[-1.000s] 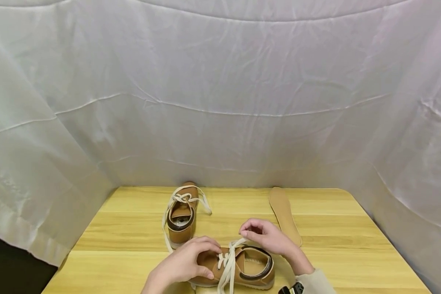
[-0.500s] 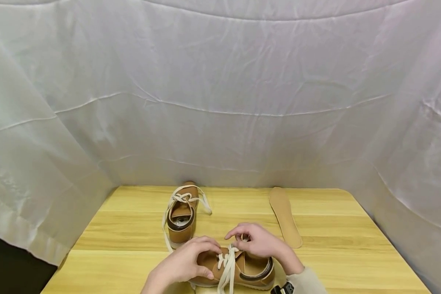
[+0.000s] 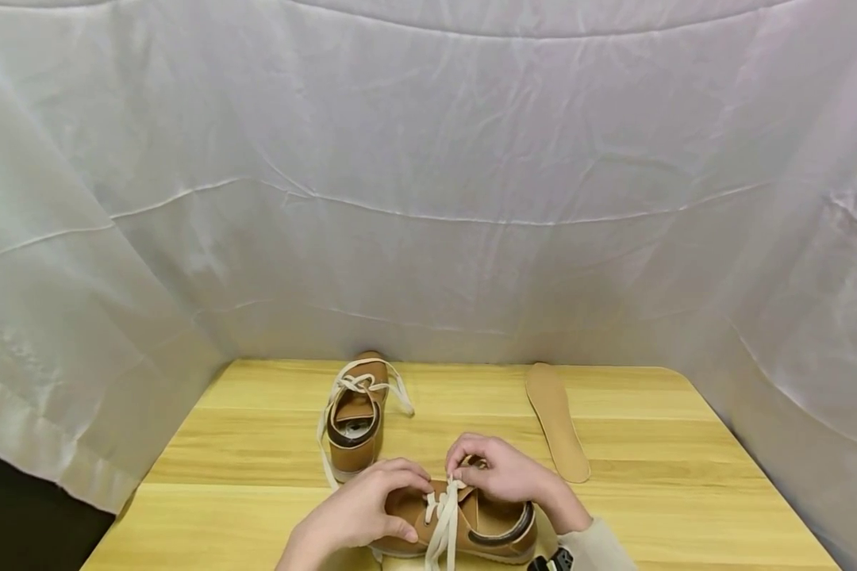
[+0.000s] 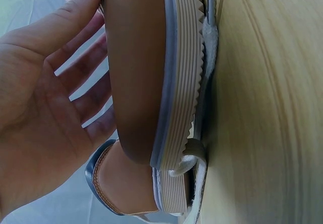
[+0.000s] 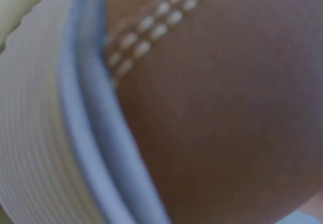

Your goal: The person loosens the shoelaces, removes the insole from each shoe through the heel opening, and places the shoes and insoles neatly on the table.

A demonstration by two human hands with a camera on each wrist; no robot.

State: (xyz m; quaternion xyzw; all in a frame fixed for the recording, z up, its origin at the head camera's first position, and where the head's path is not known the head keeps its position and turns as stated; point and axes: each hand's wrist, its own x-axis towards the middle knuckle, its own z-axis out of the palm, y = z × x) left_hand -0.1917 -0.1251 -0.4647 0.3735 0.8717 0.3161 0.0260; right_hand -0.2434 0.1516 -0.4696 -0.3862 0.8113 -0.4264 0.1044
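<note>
Nearest the person, a tan-brown leather lace-up shoe with a pale ribbed sole (image 3: 464, 519) lies at the front edge of the light wooden table (image 3: 685, 476), toe under the left hand and heel opening toward the right wrist. Its upper is smooth brown, a dark band rims the collar, and the left wrist view shows a thin blue-grey strip between upper and grooved cream sole. The left hand (image 3: 360, 507) cups the toe, fingers curled over the top and thumb along the side. The right hand (image 3: 500, 469) sits just beyond the tongue, fingertips bent and pinching the flat cream shoelace (image 3: 443, 515) where it crosses the eyelets; loose ends of the lace hang down over the near side of the shoe.

Beyond the left hand stands a second matching brown shoe (image 3: 353, 420), heel toward the person, with its laces spilling sideways. Farther off, beyond the right hand, a tan flat insole (image 3: 557, 420) lies on the table. Wrinkled white cloth (image 3: 428, 198) hangs behind and around the table.
</note>
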